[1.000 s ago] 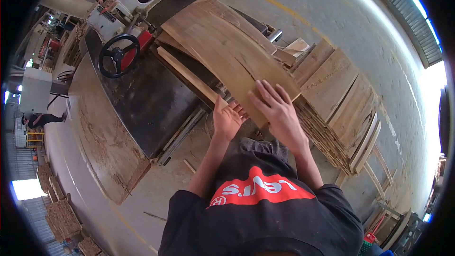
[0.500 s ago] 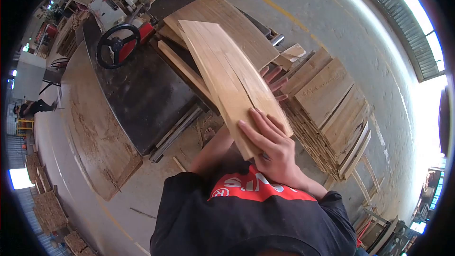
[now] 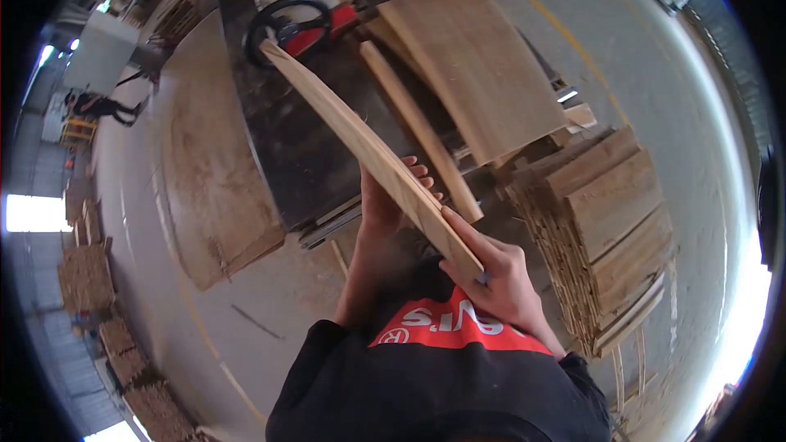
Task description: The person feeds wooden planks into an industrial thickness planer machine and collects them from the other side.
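Observation:
Long light-coloured wooden boards (image 3: 368, 147), pressed together and seen nearly edge-on, slant from the handwheel down to my chest. Near their lower end my right hand (image 3: 498, 274) grips them, thumb and fingers on either side. Further up, my left hand (image 3: 393, 192) supports them from beneath, its fingertips curling out past the far edge. The boards hide part of my left palm. Below the boards shows the black machine table (image 3: 303, 147).
A black handwheel (image 3: 288, 31) is on the machine. Wide brown boards (image 3: 483, 65) and a narrow strip (image 3: 422, 131) lie on its right side. A tall stack of planks (image 3: 614, 229) stands at right. A big wooden sheet (image 3: 205, 155) is at left. Far left, a person (image 3: 102, 106).
The boards have turned from their broad face to their edge, and their upper end has swung left. My left hand has come further into view. The view has shifted.

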Available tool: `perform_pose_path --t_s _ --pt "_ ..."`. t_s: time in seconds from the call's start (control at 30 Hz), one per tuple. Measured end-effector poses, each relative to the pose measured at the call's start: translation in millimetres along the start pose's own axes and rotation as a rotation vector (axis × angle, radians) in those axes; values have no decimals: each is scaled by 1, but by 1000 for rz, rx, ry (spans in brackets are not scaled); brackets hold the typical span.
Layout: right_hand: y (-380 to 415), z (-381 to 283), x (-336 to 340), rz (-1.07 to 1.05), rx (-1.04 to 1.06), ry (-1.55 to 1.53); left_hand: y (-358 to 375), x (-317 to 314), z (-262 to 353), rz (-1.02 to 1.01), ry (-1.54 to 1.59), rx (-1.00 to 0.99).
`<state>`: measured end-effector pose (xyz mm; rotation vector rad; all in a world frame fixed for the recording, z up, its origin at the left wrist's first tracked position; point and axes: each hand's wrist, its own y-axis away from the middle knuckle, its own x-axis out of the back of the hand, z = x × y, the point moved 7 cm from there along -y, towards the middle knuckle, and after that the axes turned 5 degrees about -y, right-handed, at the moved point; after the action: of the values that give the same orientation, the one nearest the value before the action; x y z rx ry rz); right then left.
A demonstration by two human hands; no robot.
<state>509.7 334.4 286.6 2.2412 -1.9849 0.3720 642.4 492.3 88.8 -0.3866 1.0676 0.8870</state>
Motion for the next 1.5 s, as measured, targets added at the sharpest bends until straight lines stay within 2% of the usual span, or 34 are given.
perform_pose_path --t_s 0.03,0.1,0.13,0.17,0.23,0.27,0.3,0.4,0.5,0.6,0.73,0.8,0.9,1.0,1.07,1.13,1.27,1.3,1.33,1.37,1.43,1.5 --pt "-11 9 -11 -49 13 17 12 25 10 178 -86 56" --pt "-26 32 -30 -130 -51 58 33 32 29 505 -335 119" --pt "-33 42 -40 -171 -79 81 46 72 32 534 -511 170" --pt "-38 41 -47 -177 32 103 51 77 41 642 -524 64" --pt "-42 62 -60 -245 -23 112 60 81 53 735 -544 -17" --pt "-38 72 -67 -276 -66 119 67 69 61 724 -551 16" --pt "-39 79 -70 -221 -88 45 71 65 66 707 -558 45" --pt "-48 95 -74 -207 -227 16 86 95 75 974 -656 71" --pt "-54 101 -81 -216 -231 -53 93 94 83 1076 -657 -322" --pt "-52 103 -85 -216 -194 -49 102 89 84 1103 -697 -183" --pt "-41 118 -95 -223 -240 -70 97 78 80 1007 -619 -257" --pt "-40 126 -99 -238 -270 -93 99 80 81 1023 -699 -294" --pt "-30 149 -99 -218 -421 -264 98 77 86 938 -880 -363" --pt "-12 189 -100 -87 -570 -403 91 62 80 889 -975 -437" --pt "-3 217 -107 -104 -731 -639 83 71 79 783 -980 -474" --pt "-4 231 -105 -87 -829 -795 74 76 70 815 -1062 -431" --pt "-16 268 -116 -36 -890 -782 50 77 64 873 -1220 -359" --pt "-20 273 -121 -53 -846 -759 45 75 67 898 -1468 -279" --pt "-21 307 -134 -109 -778 -625 38 83 67 873 -1536 -222" --pt "-17 352 -147 -71 -694 -507 31 93 69 850 -1605 -163" --pt "-26 360 -149 -12 -647 -424 20 105 78 793 -1777 -31" --pt "-46 303 -135 25 -725 -484 12 112 89 777 -1813 -42"
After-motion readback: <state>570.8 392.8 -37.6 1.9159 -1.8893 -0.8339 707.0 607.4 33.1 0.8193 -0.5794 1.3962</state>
